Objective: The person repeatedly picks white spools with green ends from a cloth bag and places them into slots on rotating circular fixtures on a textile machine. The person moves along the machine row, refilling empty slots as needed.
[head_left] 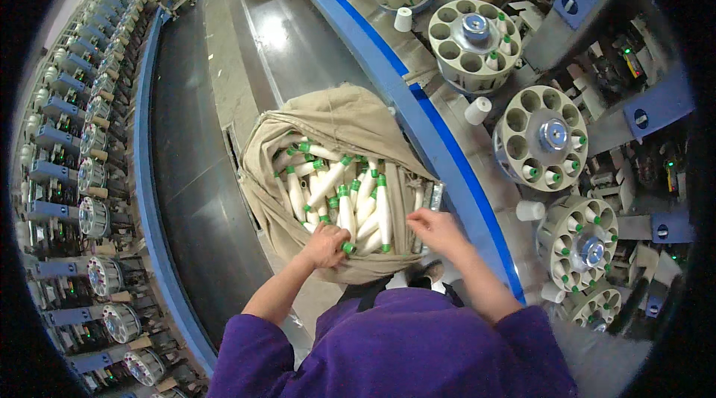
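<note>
Inside the left hand (326, 245), 1 grasped bobbin (348, 247) points its green end rightward; right hand (435, 228) farther from it, grasp unclear.

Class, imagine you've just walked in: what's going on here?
A person in a purple top is at a cloth sack of white, green-ended bobbins. The left hand appears to grip one bobbin; the right hand is by the sack's right side, its contents unclear. Round holders line the right.
</note>
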`<action>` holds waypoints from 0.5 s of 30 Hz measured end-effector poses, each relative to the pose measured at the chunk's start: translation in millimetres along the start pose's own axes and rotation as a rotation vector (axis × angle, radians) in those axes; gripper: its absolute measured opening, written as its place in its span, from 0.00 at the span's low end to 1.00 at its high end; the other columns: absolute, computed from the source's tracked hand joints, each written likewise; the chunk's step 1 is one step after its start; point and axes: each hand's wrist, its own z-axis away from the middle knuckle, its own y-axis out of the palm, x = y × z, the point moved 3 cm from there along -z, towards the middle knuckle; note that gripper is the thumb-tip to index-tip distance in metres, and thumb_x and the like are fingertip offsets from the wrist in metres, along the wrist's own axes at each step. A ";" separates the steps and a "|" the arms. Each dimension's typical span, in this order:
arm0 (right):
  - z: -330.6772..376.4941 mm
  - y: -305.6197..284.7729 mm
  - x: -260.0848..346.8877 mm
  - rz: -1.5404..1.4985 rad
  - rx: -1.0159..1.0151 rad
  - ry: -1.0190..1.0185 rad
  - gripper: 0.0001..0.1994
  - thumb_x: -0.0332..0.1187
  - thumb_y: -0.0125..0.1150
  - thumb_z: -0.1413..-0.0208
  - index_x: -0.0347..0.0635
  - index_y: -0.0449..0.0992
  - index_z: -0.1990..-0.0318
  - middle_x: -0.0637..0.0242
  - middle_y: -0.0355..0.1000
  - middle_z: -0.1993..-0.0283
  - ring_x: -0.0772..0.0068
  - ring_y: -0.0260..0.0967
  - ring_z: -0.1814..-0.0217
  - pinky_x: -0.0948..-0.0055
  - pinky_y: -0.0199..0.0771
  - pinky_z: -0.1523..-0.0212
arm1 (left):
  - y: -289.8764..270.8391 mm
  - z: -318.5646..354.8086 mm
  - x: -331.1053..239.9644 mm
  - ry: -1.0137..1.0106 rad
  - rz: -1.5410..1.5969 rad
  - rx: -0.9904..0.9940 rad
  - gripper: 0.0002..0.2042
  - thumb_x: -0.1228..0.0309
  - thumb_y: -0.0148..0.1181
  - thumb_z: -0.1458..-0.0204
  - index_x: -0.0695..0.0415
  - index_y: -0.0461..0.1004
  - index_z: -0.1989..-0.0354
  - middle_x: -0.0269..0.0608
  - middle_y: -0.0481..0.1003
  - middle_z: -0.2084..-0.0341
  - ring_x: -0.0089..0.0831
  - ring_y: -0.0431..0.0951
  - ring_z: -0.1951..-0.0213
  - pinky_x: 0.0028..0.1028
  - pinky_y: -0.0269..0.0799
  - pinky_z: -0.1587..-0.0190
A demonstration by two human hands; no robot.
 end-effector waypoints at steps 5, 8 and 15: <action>-44.0 86.6 -14.4 0.568 0.332 0.347 0.25 0.54 0.59 0.57 0.41 0.76 0.62 0.56 0.75 0.65 0.57 0.73 0.62 0.63 0.71 0.60 | -14.0 -14.4 18.8 0.018 -0.004 -0.107 0.18 0.74 0.57 0.65 0.50 0.71 0.60 0.40 0.69 0.65 0.42 0.70 0.59 0.41 0.61 0.55; -38.9 100.7 -20.1 0.486 0.260 0.365 0.24 0.54 0.61 0.59 0.41 0.75 0.65 0.58 0.75 0.67 0.57 0.73 0.62 0.64 0.71 0.60 | 1.0 -11.5 13.6 0.134 -0.220 0.028 0.22 0.70 0.61 0.65 0.42 0.72 0.55 0.40 0.66 0.56 0.39 0.68 0.55 0.39 0.59 0.52; -29.0 119.7 -39.7 0.273 0.046 0.427 0.21 0.49 0.60 0.59 0.44 0.68 0.61 0.57 0.74 0.66 0.55 0.72 0.60 0.60 0.70 0.58 | -2.3 -9.8 23.1 0.213 -0.259 -0.013 0.30 0.69 0.63 0.67 0.41 0.67 0.48 0.47 0.56 0.41 0.46 0.63 0.47 0.45 0.58 0.46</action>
